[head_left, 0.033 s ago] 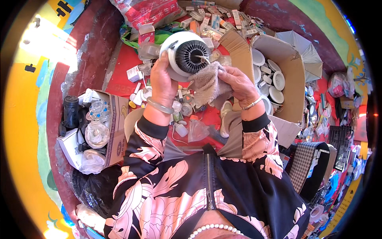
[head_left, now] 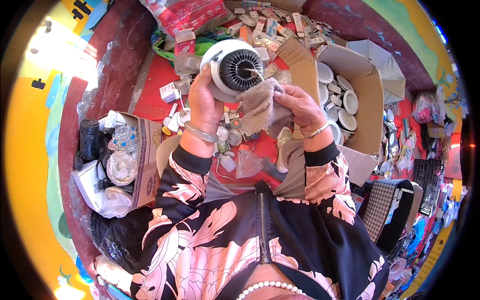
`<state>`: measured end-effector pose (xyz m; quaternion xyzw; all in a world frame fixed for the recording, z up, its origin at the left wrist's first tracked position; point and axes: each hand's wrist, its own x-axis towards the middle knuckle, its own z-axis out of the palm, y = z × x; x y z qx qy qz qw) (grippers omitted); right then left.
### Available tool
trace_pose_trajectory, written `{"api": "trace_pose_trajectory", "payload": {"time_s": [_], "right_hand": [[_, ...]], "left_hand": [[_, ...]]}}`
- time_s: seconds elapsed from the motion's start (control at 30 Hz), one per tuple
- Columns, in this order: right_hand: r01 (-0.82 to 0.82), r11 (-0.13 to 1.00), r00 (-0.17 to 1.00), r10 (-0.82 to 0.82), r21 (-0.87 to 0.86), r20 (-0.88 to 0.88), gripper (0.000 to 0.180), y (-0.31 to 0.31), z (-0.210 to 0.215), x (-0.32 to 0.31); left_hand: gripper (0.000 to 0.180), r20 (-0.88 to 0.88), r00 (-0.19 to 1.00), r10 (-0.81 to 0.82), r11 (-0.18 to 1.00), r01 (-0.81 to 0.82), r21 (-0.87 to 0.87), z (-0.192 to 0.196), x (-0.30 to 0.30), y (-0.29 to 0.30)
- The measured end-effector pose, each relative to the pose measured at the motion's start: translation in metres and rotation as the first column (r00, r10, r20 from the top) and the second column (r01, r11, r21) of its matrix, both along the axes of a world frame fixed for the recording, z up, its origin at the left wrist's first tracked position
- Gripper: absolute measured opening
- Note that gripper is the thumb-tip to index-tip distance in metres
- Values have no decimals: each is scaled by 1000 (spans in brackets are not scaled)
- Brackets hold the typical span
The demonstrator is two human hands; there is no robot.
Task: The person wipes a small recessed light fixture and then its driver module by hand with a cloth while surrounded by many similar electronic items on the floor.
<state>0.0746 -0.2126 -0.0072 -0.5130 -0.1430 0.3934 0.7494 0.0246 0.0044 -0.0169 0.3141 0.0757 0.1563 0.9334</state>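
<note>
The left hand (head_left: 206, 100) grips a white round lamp housing (head_left: 235, 67), fingers wrapped on its rim, above the red floor mat (head_left: 150, 100). The right hand (head_left: 299, 107), fingers clamped, presses a beige cloth (head_left: 260, 107) against it.

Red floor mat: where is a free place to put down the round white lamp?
Bare red mat shows only left of the left hand, between the small white boxes and the dark wall. Ahead, packets crowd it; the cardboard box at right holds white discs.
</note>
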Motion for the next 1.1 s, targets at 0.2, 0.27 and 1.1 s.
{"api": "trace_pose_trajectory", "payload": {"time_s": [0.2, 0.27, 1.1], "right_hand": [[-62, 992, 998, 65, 108, -16, 27, 1, -4, -1], [-27, 994, 1000, 26, 106, 13, 26, 6, -2, -4], [198, 979, 948, -181, -39, 260, 25, 23, 11, -18]], "left_hand": [[36, 21, 1000, -14, 1000, 14, -13, 7, -4, 1], [36, 32, 999, -5, 1000, 5, 8, 8, -4, 1], [34, 30, 1000, 3, 999, -2, -44, 4, -2, 1]]}}
